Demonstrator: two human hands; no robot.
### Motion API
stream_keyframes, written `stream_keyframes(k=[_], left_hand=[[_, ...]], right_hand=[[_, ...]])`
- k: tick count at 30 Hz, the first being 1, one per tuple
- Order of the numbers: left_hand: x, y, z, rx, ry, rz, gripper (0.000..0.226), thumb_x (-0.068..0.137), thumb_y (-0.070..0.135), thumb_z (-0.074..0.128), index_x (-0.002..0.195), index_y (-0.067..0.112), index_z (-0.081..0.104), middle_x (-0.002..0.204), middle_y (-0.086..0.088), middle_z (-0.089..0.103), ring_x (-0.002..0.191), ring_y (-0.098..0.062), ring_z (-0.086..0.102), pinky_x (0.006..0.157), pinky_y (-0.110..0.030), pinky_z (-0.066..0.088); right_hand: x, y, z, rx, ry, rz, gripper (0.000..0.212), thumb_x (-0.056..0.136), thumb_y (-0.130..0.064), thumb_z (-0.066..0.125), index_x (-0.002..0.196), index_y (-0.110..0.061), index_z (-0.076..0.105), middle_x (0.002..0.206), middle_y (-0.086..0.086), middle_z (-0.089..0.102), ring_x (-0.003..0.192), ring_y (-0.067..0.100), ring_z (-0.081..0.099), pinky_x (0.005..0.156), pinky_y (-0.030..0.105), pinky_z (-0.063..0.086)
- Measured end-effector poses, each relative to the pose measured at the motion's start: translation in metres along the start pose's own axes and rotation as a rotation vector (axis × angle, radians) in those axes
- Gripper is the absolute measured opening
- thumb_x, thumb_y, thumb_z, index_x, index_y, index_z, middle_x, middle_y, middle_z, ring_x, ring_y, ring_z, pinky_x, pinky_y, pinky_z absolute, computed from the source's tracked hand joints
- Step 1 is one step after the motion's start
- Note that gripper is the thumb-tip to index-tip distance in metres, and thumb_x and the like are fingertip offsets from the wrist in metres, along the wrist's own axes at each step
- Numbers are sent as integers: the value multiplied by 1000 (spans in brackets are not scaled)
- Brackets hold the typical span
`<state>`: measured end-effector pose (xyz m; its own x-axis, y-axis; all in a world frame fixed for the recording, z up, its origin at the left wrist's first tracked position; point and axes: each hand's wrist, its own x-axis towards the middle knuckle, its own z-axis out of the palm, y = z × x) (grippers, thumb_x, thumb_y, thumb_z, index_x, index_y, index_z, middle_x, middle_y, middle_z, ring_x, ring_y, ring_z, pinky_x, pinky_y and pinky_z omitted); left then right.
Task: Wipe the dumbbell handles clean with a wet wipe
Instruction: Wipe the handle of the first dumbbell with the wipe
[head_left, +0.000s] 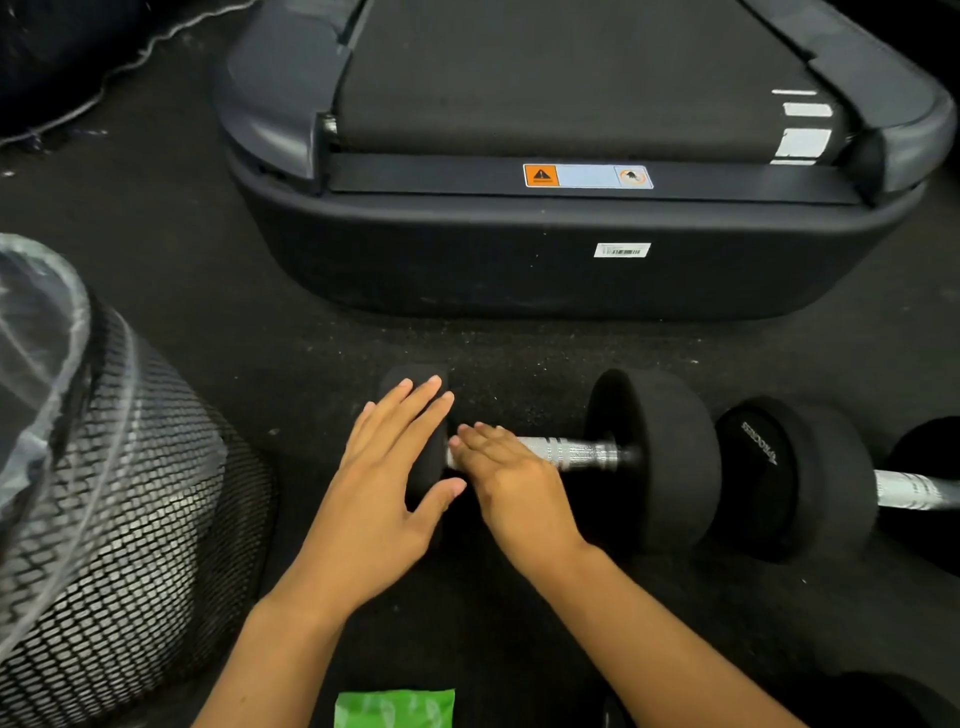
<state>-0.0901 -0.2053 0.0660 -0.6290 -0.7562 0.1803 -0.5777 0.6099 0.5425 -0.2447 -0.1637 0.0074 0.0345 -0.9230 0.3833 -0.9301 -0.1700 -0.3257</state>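
- Left hand (387, 486), fingers straight, rests flat on the dumbbell's (582, 457) left weight.
- Right hand (511, 480), fingers straight, lies on the chrome handle (576, 453).
- Dumbbell lies on the floor (182, 291) before a treadmill (571, 260); green wipe pack (395, 707) at the near edge.

A treadmill (571, 249) sits ahead on dark floor (171, 291); a mesh bin (130, 519) stands left.

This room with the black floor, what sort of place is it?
Probably a gym or home workout corner: a treadmill stands at the back, and two dumbbells lie on speckled rubber flooring.
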Motion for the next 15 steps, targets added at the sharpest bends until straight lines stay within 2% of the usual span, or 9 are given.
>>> stream_keyframes(k=[1,3,5,7,10,13,15], left_hand=[[0,0,0,0,-5,-2,73,82,31,67,143,30,27,151,19,18,140,3,4,114,-23,-2],[-1,-1,0,-1,-12,1,73,81,33,67,143,30,26,151,20,17,140,3,4,114,-21,-3],[-2,-2,0,6,-6,14,73,82,33,66,143,30,27,151,19,17,140,2,4,114,-22,-3],[-1,-2,0,20,-1,18,72,82,33,66,143,28,27,151,18,18,140,2,5,114,-22,-2],[-1,-1,0,17,-14,10,72,82,34,65,143,29,27,151,18,18,140,2,4,114,-21,-3],[-1,-1,1,25,-7,7,73,82,33,66,143,29,26,151,18,17,140,2,4,114,-23,-3],[-1,-1,1,30,2,5,73,82,31,67,143,28,28,151,17,19,140,1,5,114,-25,-1]], right_hand=[[-2,2,0,8,-8,-33,32,79,-9,57,109,-6,68,112,11,67,105,25,63,95,38,42],[-3,8,-3,25,-31,-62,38,73,-2,71,110,-6,67,113,10,67,106,25,63,94,39,44],[2,6,-5,36,-47,4,43,65,0,78,106,-6,69,107,10,69,101,26,65,88,40,49],[4,-1,-3,16,-46,10,41,65,-1,75,106,-4,69,106,12,69,99,26,66,88,39,48],[-3,9,-5,16,-74,-98,41,70,-2,74,111,-5,67,114,11,66,107,26,62,93,38,46],[5,7,-6,66,-64,26,39,68,-1,75,107,-6,69,107,10,69,101,26,65,88,37,49],[6,-1,-3,40,-59,33,42,66,-1,75,107,-5,68,107,10,69,101,26,65,91,36,47]])
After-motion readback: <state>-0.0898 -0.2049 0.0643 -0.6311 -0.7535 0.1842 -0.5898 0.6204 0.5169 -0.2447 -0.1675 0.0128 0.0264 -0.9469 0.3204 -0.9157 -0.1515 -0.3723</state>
